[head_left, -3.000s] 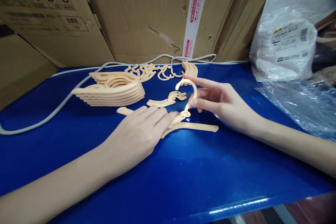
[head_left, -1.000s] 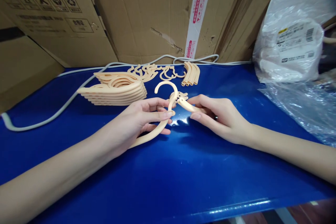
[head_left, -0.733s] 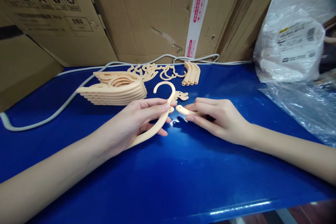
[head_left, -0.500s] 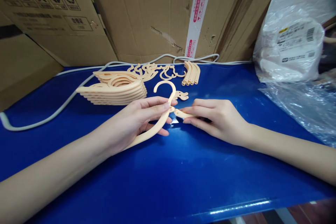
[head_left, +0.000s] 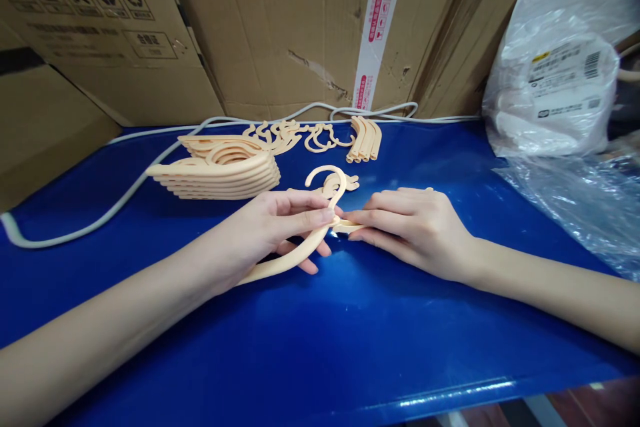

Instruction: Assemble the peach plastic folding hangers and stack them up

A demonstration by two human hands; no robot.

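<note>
My left hand (head_left: 273, 227) pinches a peach plastic hanger arm (head_left: 285, 261) that carries a curved hook (head_left: 327, 181) at its top. My right hand (head_left: 415, 227) grips a second hanger arm (head_left: 349, 225), mostly hidden under its fingers, with the end pressed against the joint below the hook. Both hands meet over the middle of the blue table (head_left: 320, 340). A small loose peach part (head_left: 345, 182) lies just behind the hook.
A stack of assembled hangers (head_left: 220, 173) lies at the back left. Loose hooks (head_left: 310, 137) and a bundle of arms (head_left: 364, 140) sit near the cardboard boxes (head_left: 280, 27). A grey cable (head_left: 100, 213) runs along the left. Plastic bags (head_left: 550, 80) fill the right.
My left hand lifted the arm with the hook off the table. My right hand took up the second arm and brought its end against the joint; the hands have closed together.
</note>
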